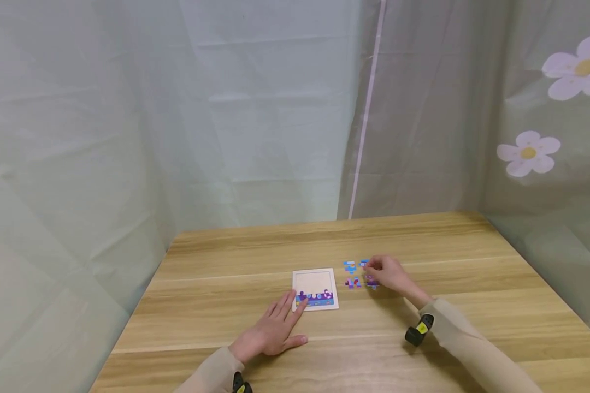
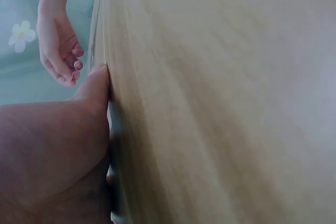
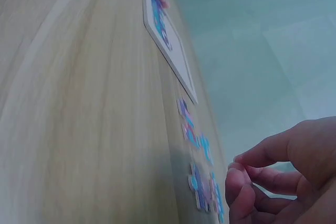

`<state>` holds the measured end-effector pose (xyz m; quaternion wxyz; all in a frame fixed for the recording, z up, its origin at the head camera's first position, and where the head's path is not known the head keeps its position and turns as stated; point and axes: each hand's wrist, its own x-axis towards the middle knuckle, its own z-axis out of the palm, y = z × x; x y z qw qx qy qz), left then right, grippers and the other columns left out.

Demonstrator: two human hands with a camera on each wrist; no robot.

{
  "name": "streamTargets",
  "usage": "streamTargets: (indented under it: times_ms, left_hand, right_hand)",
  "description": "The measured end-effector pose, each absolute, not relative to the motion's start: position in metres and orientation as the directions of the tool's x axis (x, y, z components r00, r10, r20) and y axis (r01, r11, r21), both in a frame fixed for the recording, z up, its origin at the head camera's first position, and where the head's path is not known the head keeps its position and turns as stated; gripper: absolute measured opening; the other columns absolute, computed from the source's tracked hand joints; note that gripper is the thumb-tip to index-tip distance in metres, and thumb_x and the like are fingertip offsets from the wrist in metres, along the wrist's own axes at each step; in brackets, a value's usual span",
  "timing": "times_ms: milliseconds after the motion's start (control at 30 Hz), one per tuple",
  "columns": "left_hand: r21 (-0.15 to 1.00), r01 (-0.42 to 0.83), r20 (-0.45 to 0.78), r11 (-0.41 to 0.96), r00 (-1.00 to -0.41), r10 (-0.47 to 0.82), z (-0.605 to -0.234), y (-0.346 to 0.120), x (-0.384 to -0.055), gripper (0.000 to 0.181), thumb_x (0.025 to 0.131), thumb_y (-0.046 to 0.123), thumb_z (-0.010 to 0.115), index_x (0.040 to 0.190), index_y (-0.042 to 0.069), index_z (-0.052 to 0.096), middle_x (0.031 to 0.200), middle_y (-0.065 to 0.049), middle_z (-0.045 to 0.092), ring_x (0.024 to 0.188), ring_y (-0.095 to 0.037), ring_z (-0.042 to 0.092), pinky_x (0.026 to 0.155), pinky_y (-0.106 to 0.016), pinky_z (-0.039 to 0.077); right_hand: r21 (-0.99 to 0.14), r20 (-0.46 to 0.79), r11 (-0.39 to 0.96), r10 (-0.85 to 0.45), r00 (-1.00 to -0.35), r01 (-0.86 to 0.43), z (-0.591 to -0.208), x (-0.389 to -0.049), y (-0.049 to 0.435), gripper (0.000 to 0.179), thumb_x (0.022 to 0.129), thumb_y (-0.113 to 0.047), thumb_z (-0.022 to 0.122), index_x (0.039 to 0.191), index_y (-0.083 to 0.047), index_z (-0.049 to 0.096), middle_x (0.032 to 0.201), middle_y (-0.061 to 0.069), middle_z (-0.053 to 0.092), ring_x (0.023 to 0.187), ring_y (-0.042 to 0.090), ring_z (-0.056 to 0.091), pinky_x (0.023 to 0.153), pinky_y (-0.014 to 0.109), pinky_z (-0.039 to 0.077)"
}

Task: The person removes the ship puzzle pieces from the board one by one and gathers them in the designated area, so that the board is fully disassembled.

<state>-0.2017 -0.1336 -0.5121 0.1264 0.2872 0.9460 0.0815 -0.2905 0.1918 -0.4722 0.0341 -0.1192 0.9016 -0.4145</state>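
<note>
My left hand (image 1: 275,330) lies flat with fingers spread, its fingertips on the lower left corner of a white-framed puzzle board (image 1: 314,279). Purple and blue pieces fill the board's near strip (image 1: 319,300); its far part is bare and pale. To the right of the board, my right hand (image 1: 388,273) hovers over loose jigsaw pieces (image 1: 353,283). Its fingers are loosely curled, thumb close to the fingertips, and nothing shows between them in the right wrist view. Beneath and beside these fingers lie a purple piece (image 3: 199,187) and a blue one (image 3: 206,149).
The wooden table (image 1: 216,295) extends around the board on all sides. Pale curtains (image 1: 265,109) hang behind it and along both sides, with printed flowers (image 1: 528,154) at the right. Each wrist wears a black strapped device (image 1: 419,329).
</note>
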Motion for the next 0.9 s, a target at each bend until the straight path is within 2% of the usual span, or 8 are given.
streamTargets:
  times_ms: [100, 367, 500, 667, 900]
  left_hand:
    - [0.224, 0.52, -0.194, 0.824, -0.805, 0.561, -0.512, -0.133, -0.201, 0.082, 0.094, 0.066, 0.035, 0.157, 0.023, 0.006, 0.163, -0.018, -0.001, 0.151, -0.035, 0.005, 0.119, -0.056, 0.017]
    - [0.216, 0.515, -0.187, 0.829, -0.812, 0.553, -0.51, -0.131, -0.2, 0.08, 0.095, 0.063, 0.039, 0.157, 0.022, 0.009, 0.163, -0.018, 0.001, 0.151, -0.034, 0.007, 0.119, -0.054, 0.018]
    - [0.221, 0.514, -0.186, 0.829, -0.812, 0.553, -0.506, -0.131, -0.199, 0.079, 0.095, 0.061, 0.04, 0.157, 0.022, 0.011, 0.163, -0.019, 0.002, 0.15, -0.035, 0.008, 0.119, -0.055, 0.019]
    - [0.22, 0.518, -0.186, 0.827, -0.809, 0.557, -0.506, -0.131, -0.199, 0.078, 0.095, 0.062, 0.039, 0.157, 0.022, 0.011, 0.163, -0.019, 0.002, 0.15, -0.035, 0.008, 0.119, -0.054, 0.019]
    - [0.206, 0.528, -0.191, 0.824, -0.804, 0.563, -0.509, -0.132, -0.202, 0.082, 0.093, 0.069, 0.031, 0.157, 0.021, 0.013, 0.162, -0.02, 0.003, 0.15, -0.036, 0.009, 0.118, -0.055, 0.02]
  right_hand:
    - [-0.755, 0.048, 0.621, -0.269, -0.962, -0.211, -0.473, -0.29, 0.188, 0.013, 0.091, -0.007, 0.061, 0.095, 0.003, 0.068, 0.09, 0.014, 0.07, 0.077, 0.014, 0.062, 0.066, 0.022, 0.05]
    - [-0.8, 0.042, 0.54, -0.382, -0.923, -0.26, -0.477, -0.289, 0.173, 0.011, 0.093, -0.006, 0.06, 0.092, 0.002, 0.067, 0.082, 0.012, 0.068, 0.064, 0.009, 0.054, 0.054, 0.018, 0.043]
    - [-0.781, 0.066, 0.537, -0.438, -0.897, -0.319, -0.478, -0.289, 0.164, 0.009, 0.091, -0.006, 0.06, 0.09, -0.001, 0.067, 0.083, 0.01, 0.07, 0.066, 0.007, 0.054, 0.057, 0.017, 0.042]
    - [-0.776, 0.039, 0.538, -0.479, -0.877, -0.329, -0.478, -0.287, 0.153, 0.008, 0.089, -0.004, 0.062, 0.092, 0.001, 0.067, 0.083, 0.01, 0.069, 0.068, 0.01, 0.059, 0.058, 0.019, 0.045]
    - [-0.728, 0.03, 0.563, -0.543, -0.839, -0.39, -0.479, -0.284, 0.139, 0.011, 0.083, -0.006, 0.071, 0.093, -0.005, 0.069, 0.081, 0.0, 0.067, 0.069, 0.005, 0.054, 0.063, 0.019, 0.045]
